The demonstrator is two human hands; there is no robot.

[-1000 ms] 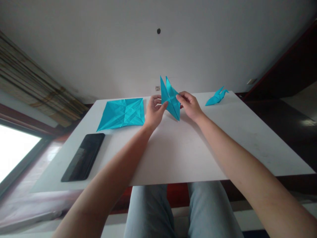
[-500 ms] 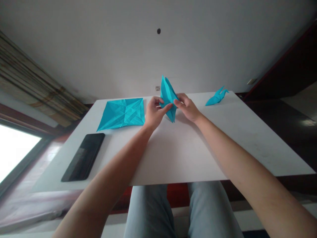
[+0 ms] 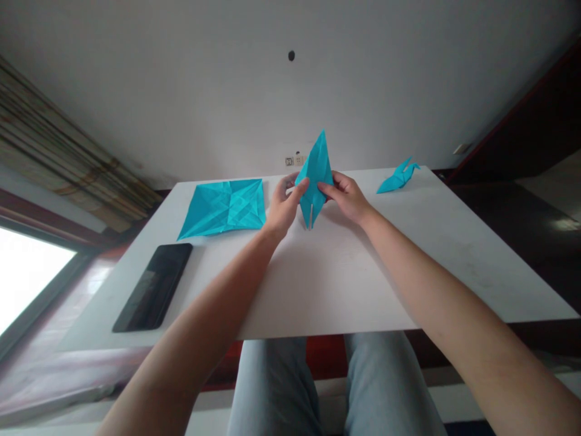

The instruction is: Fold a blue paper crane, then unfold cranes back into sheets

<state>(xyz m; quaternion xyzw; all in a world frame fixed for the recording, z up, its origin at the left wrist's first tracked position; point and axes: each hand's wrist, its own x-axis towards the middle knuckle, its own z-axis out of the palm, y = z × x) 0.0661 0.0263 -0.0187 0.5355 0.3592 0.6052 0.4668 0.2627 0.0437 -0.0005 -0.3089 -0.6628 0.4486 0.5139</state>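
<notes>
a white table fills the middle of the scene, its far edge close to a plain grey wall. the wall carries a dark round spot high up and sockets low down, just beyond the far edge. a striped curtain hangs at the far left, with a bright window nearer; dark floor lies off to the right.

the left hand and right hand pinch a folded blue paper between them near the middle of the far edge, thumbs on its near face. its single tip points up and away, its split end down; whether that end touches the table cannot be told.

a creased blue sheet lies far left, just beside the left hand, and a black phone lies nearer, by the left edge. a blue paper crane sits by the far right corner. white surface stretches between the forearms to the near edge, above jeans-clad legs, and widely right of the right forearm.
</notes>
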